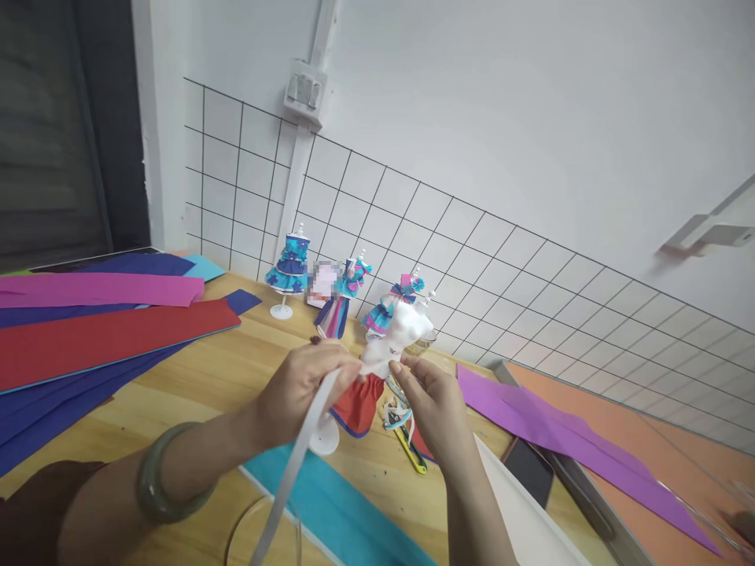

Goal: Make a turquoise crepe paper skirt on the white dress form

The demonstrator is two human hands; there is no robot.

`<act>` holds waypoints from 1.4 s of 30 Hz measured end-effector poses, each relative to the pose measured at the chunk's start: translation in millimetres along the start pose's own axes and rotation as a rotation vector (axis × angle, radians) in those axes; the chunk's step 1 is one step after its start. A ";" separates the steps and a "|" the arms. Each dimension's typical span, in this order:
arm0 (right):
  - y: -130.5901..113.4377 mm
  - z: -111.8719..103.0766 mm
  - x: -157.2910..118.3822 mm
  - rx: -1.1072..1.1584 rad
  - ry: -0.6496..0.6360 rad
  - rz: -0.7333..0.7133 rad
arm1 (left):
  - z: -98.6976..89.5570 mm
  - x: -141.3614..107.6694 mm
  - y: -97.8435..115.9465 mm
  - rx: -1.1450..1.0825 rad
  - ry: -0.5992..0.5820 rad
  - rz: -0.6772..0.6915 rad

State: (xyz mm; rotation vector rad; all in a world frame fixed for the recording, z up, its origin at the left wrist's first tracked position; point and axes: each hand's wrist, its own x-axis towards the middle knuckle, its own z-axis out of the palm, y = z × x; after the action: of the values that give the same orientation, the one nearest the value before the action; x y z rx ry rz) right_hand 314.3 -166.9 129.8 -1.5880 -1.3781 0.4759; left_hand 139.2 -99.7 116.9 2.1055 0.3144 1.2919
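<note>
A small white mannequin torso (410, 324) stands tilted in view just beyond my hands. My left hand (315, 381) pinches a narrow white strip (295, 468), which looks like tape. Its long tail hangs down toward the lower edge of the view. The fingers of my right hand (430, 397) are closed on the strip's other part, against the lower front of the torso. Below the hands is a small red skirt (362, 405) with a blue hem, beside a round white stand base (324, 436). Part of the skirt is hidden behind my left hand.
Dressed miniature mannequins (289, 267) line the back by a wire grid (472, 267). Red fabric (118, 342) and other folded cloths lie left; teal cloth (342, 503) lies in front. A yellow cutter (411, 452), a dark phone (528, 470) and purple cloth (548, 424) are right.
</note>
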 end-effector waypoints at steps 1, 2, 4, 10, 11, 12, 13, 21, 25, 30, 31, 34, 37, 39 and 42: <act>0.3 1.5 -0.3 0.002 0.011 -0.006 | 2.9 -2.1 2.5 0.008 -0.045 0.070; 0.5 2.8 -0.7 0.014 0.010 -0.009 | 5.6 -3.9 4.1 0.012 -0.095 0.136; 0.6 4.0 -1.4 0.050 -0.018 -0.009 | 9.1 -6.0 5.1 0.030 -0.209 0.241; 1.0 0.0 0.6 0.069 -0.017 0.019 | 2.7 -2.5 -4.4 0.146 -0.296 0.238; 0.7 -0.4 0.7 0.078 -0.021 0.025 | 1.5 -1.9 -6.9 0.145 -0.182 0.155; 0.0 -0.4 0.4 0.095 -0.028 0.029 | 0.9 -1.5 -9.3 0.142 -0.059 0.050; -1.1 0.0 -0.3 0.119 -0.042 0.033 | 0.9 -1.2 -11.3 0.137 0.050 -0.061; -10.9 10.9 -8.8 0.171 -0.074 -0.011 | 6.2 2.5 -15.1 -0.402 -0.077 -0.380; -10.1 13.4 -8.4 0.084 -0.092 -0.012 | 3.0 3.5 -14.9 -0.427 -0.079 -0.386; -10.6 11.5 -7.1 0.001 -0.136 -0.058 | 0.3 6.6 -17.2 -0.314 -0.063 -0.355; -10.9 11.7 -7.1 0.000 -0.140 -0.046 | 0.4 7.0 -17.9 -0.292 -0.063 -0.345; -12.2 14.1 -7.9 0.046 -0.151 0.022 | 0.2 6.6 -18.8 -0.170 -0.052 -0.307; -12.4 18.1 -8.4 0.073 -0.122 0.039 | -3.2 5.6 -16.8 0.115 -0.026 -0.196; -11.1 20.8 -7.4 0.070 -0.081 0.030 | -6.9 5.6 -15.1 0.335 -0.018 -0.044; -7.2 25.1 -4.1 0.042 -0.065 0.022 | -11.4 6.5 -15.0 0.596 -0.027 0.197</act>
State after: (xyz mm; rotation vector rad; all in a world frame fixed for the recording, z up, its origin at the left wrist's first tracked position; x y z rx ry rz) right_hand 289.4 -161.3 122.7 -1.5665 -1.3917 0.5705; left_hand 134.4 -80.4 115.6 2.7046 0.5444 1.4008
